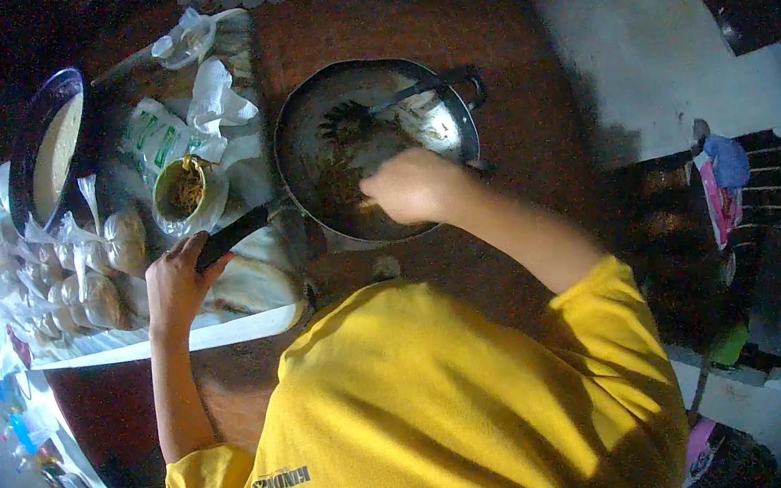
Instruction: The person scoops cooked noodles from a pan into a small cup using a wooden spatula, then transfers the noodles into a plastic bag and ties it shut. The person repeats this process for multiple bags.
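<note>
My left hand (181, 277) is closed around the black handle (243, 234) of a wide frying pan (313, 213), whose bowl lies to the right of the table. Inside the pan is a black slotted utensil (348, 119), its long handle resting over the far right rim. Over the pan's near right part reaches my right hand (413, 186), fingers curled down towards the dark, residue-streaked inside. Whether it grips something cannot be made out, as the fingertips are partly hidden and dim. A light green cup (165, 191) with brown, shredded-looking contents stands left of the pan.
On the marble-patterned table (254, 323) are tied clear plastic bags with brown contents (124, 240), a green-printed plastic bag (156, 137) and crumpled white plastic (217, 97). A large dark bowl (66, 90) of pale contents stands at the far left. Hanging cloths (726, 162) are at the right.
</note>
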A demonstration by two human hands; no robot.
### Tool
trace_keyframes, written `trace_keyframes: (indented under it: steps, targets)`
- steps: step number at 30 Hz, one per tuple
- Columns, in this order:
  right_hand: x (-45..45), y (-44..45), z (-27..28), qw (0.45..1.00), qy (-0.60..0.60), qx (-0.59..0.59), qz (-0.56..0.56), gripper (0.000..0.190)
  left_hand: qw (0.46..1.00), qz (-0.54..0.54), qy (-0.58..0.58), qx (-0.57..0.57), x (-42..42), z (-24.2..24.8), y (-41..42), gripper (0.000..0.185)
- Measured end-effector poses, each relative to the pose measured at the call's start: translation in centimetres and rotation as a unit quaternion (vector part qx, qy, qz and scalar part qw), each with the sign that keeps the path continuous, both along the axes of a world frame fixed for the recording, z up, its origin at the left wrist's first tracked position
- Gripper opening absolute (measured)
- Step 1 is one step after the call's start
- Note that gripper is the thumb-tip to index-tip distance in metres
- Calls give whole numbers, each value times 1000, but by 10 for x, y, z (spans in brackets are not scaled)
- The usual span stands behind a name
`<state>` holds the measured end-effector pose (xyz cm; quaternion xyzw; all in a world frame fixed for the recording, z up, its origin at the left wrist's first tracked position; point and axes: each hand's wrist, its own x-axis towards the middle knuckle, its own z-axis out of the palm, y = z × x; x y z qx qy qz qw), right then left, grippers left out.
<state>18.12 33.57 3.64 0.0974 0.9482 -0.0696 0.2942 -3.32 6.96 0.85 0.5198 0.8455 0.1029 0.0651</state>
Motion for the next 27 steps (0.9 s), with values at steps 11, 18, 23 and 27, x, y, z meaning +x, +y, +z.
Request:
trace_keyframes:
  steps: [11,18,23,27]
  targets:
    - [-58,6,20,997,2,45,59,20,1000,-9,-3,20,5,2,-1,37]
    - [-77,25,34,994,-48,83,60,25,1000,-15,4,22,5,-3,-3,36]
    - [-94,7,7,994,-30,90,58,25,1000,-6,-1,-2,7,5,3,36]
    - [-91,36,8,992,-89,82,19,26,1000,-13,2,21,2,0,-1,37]
